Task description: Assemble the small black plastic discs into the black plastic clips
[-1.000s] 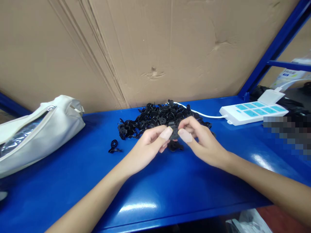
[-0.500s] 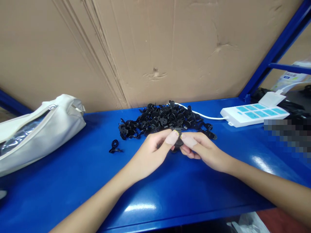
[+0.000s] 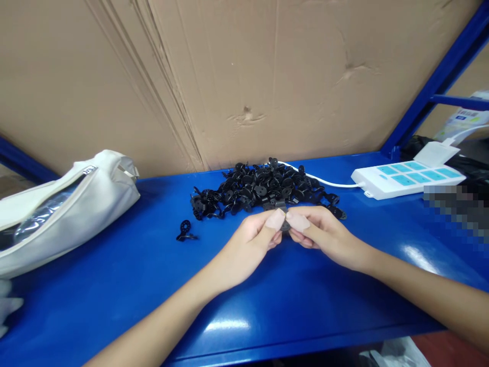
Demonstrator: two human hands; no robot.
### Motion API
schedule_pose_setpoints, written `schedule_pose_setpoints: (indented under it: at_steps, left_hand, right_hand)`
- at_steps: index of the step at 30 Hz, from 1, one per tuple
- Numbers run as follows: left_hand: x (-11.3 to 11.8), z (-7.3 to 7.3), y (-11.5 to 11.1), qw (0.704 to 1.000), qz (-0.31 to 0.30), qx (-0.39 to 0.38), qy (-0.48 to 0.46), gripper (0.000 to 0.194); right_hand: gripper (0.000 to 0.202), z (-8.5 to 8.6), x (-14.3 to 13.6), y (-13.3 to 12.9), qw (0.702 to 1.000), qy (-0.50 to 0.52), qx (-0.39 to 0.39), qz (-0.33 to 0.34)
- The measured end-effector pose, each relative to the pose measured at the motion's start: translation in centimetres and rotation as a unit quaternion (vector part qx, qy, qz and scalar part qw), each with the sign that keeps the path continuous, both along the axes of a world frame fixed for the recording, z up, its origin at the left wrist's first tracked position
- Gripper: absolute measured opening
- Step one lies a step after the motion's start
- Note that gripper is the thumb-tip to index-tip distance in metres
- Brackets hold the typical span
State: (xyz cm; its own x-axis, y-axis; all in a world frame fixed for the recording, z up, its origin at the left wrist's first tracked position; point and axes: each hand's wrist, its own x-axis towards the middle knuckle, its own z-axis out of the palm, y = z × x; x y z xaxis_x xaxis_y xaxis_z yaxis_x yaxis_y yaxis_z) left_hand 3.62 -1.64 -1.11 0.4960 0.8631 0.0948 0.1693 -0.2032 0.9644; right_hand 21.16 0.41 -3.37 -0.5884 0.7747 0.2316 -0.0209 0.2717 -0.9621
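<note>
Both thumbs press on a small black plastic clip (image 3: pixel 284 225), pinched between my left hand (image 3: pixel 252 237) and my right hand (image 3: pixel 321 232). The fingers curl beneath it, and most of the piece is covered by the thumbs. White tape or a patch covers each thumb. Just behind the hands lies a heap of similar black pieces (image 3: pixel 248 186) with round, perforated ends. One separate black piece (image 3: pixel 185 230) rests on the blue surface to the left of the heap.
A cream zippered bag (image 3: pixel 95 204) lies at the left on the blue shelf (image 3: pixel 153 285). At the right is a white power strip (image 3: pixel 408 178) with a plugged-in adapter and a white cable (image 3: pixel 328 183). Cardboard (image 3: pixel 244 76) stands behind. Something grey (image 3: pixel 7 306) shows at the left edge.
The thumbs have come closer together over the black clip, and its upper part now points up between them. The whole view has shifted slightly; more of the grey thing at the left edge shows.
</note>
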Motion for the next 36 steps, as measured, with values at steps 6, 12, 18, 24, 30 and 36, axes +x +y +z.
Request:
schedule_pose_setpoints:
  at_steps: [6, 12, 18, 24, 30, 36]
  left_hand:
    - [0.0, -0.2, 0.1, 1.0, -0.002, -0.013, -0.014, 0.04]
    - [-0.1, -0.2, 0.1, 1.0, 0.001, -0.022, 0.004, 0.042]
    - [-0.1, -0.2, 0.0, 0.999, -0.014, -0.022, -0.022, 0.039]
    - [0.2, 0.3, 0.0, 1.0, 0.009, -0.019, -0.013, 0.042]
    - [0.2, 0.6, -0.2, 0.999, 0.014, -0.042, 0.019, 0.048]
    - [0.1, 0.3, 0.1, 0.998, 0.034, -0.049, 0.013, 0.051]
  right_hand:
    - [0.042, 0.3, -0.1, -0.1, 0.999, -0.01, 0.031, -0.009]
    - [0.044, 0.3, 0.0, -0.2, 0.999, -0.023, 0.043, -0.022]
    - [0.044, 0.6, 0.0, -0.5, 0.998, -0.027, 0.052, -0.024]
    - [0.046, 0.6, 0.2, 0.2, 1.0, 0.003, 0.021, -0.019]
    - [0.05, 1.8, 1.8, 1.9, 0.98, 0.121, -0.039, -0.152]
    - [0.048, 2.1, 1.9, 1.9, 0.976, 0.146, -0.043, -0.156]
